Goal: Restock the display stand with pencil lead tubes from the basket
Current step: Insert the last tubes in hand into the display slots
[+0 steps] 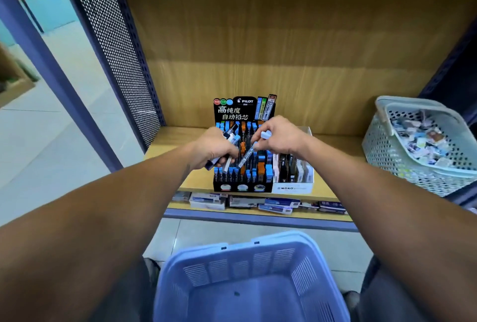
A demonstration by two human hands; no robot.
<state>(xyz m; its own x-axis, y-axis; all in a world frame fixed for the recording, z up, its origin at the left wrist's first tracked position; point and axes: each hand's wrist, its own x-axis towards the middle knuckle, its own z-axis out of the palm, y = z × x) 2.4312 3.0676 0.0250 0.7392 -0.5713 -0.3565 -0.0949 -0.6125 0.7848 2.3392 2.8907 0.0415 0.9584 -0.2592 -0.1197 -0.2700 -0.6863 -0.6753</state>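
A wood-grain shelf (180,138) with a matching back panel fills the view, framed at 9 o'clock by a perforated metal side panel (116,45) and blue uprights, with pale floor tiles beyond. At the centre of the shelf stands the black display stand (242,185), its header card printed with a brand name and Chinese characters, its slots packed with blue- and orange-capped pencil lead tubes. Touching the stand at its 3 o'clock side is a white box (294,187) of dark and pale refill cases.

The left hand (214,147) is over the stand's left half, its fingers curled round a small bundle of tubes (231,141) that stick out above and below the fist. The right hand (281,134) is over the stand's right half, its fingers pinching a single clear tube (247,155) near its pale blue cap; the tube slants down toward 7 o'clock, its lower end among the slots.

At 3 o'clock on the shelf sits a pale grey-green lattice basket (382,146) heaped with small packets. At 6 o'clock, nearest the viewer, is a blue basket (237,247), and what shows of its floor looks bare. Flat boxes (206,199) lie on a lower shelf beneath the stand.
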